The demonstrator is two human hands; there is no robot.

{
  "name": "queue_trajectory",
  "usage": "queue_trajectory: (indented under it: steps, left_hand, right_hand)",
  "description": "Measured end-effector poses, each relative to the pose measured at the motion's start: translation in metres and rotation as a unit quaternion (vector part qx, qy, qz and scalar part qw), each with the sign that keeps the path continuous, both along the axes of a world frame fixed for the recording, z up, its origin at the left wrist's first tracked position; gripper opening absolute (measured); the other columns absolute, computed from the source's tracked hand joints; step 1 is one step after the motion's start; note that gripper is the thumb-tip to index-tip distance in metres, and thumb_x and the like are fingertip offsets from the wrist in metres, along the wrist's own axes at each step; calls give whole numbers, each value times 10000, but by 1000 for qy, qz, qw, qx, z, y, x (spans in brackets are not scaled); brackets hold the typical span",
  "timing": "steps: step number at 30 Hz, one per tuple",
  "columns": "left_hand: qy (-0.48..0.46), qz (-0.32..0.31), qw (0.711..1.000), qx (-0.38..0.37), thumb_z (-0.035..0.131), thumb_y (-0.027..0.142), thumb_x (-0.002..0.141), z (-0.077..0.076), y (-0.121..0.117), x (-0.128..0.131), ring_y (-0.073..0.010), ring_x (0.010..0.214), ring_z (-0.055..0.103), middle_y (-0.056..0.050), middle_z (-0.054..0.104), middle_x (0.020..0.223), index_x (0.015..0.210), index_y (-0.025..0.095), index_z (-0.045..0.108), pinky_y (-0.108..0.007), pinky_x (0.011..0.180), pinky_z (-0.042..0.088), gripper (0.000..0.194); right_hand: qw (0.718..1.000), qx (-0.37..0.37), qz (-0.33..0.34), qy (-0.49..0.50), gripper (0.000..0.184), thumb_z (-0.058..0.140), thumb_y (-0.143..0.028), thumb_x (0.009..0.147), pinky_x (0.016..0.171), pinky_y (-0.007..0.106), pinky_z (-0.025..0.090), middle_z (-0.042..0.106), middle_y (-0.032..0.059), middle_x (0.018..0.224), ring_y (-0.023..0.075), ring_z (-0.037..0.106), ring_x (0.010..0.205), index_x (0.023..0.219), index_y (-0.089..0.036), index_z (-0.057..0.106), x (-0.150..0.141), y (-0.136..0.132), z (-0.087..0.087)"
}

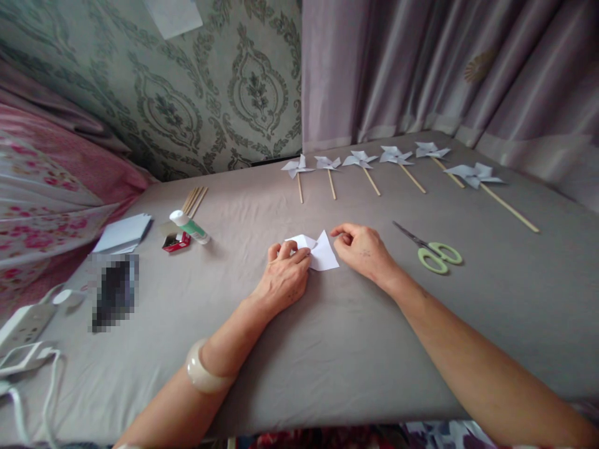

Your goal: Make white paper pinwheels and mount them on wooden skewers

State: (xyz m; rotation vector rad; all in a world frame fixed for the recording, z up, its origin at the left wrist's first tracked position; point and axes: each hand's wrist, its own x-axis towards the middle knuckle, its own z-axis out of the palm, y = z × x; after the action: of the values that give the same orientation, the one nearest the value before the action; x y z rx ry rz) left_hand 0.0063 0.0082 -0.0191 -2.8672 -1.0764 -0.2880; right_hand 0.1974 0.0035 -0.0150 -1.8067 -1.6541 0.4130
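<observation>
A white, partly folded piece of paper [326, 252] lies on the grey cloth in front of me, one pointed flap standing up. My left hand [289, 271] is closed on it, thumb and fingers holding folded parts at its middle and covering its near left side. Just right of the paper, and apart from it, is my right hand [362, 248]. Its fingers are curled, with index finger and thumb close together; whether anything small is between them is hidden. Scissors [428, 246] with light green handles lie partly open to the right.
Several paper pinwheels [359, 159] on sticks line the far side. At left are loose wooden sticks [194, 201], a glue stick [189, 226], a small red box [176, 241], a paper stack [122, 233], a blurred dark object [115, 293] and a power strip [25, 324] with cables.
</observation>
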Motion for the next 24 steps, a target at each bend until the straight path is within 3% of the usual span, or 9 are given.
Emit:
queue_trajectory:
  steps: [8, 12, 16, 20, 24]
  left_hand:
    - [6, -24, 1000, -6, 438, 119, 853, 3, 5, -1, -276, 1079, 460, -84, 691, 1055, 970, 169, 642, -454, 914, 298, 241]
    - [7, -18, 1000, -8, 424, 89, 827, 7, 7, 2, -279, 1079, 460, -96, 709, 933, 1158, 159, 576, -456, 921, 288, 371]
    - [6, 21, 999, -23, 426, 99, 787, 7, 5, 6, -297, 1077, 462, -123, 708, 871, 1337, 57, 409, -468, 934, 274, 552]
    - [-15, 42, 999, -29, 418, 115, 783, 5, 3, 8, -300, 1073, 466, -117, 715, 944, 1401, 68, 311, -482, 950, 250, 629]
    - [-42, 41, 998, -34, 423, 112, 783, 1, 3, 6, -293, 1056, 474, -128, 703, 1067, 1412, 68, 286, -490, 956, 236, 645]
  right_hand:
    - [999, -15, 6, -29, 292, 495, -175, 741, 594, 252, 373, 673, 34, 689, 139, 552, 587, 938, -175, 710, 2, -2, 4]
    - [999, -29, 10, -43, 272, 484, -169, 771, 616, 259, 386, 689, 45, 725, 151, 581, 627, 930, -182, 705, 2, -5, 11]
    - [996, -50, 21, -69, 265, 473, -163, 796, 652, 266, 400, 708, 56, 805, 168, 612, 705, 930, -193, 700, 5, -8, 16]
    - [990, -75, 77, -94, 255, 471, -149, 810, 702, 258, 404, 707, 57, 936, 172, 620, 823, 918, -197, 696, 14, -7, 15]
    - [978, -110, 143, -100, 210, 498, -167, 816, 680, 238, 393, 674, 40, 886, 144, 595, 771, 905, -195, 686, 19, -5, 9]
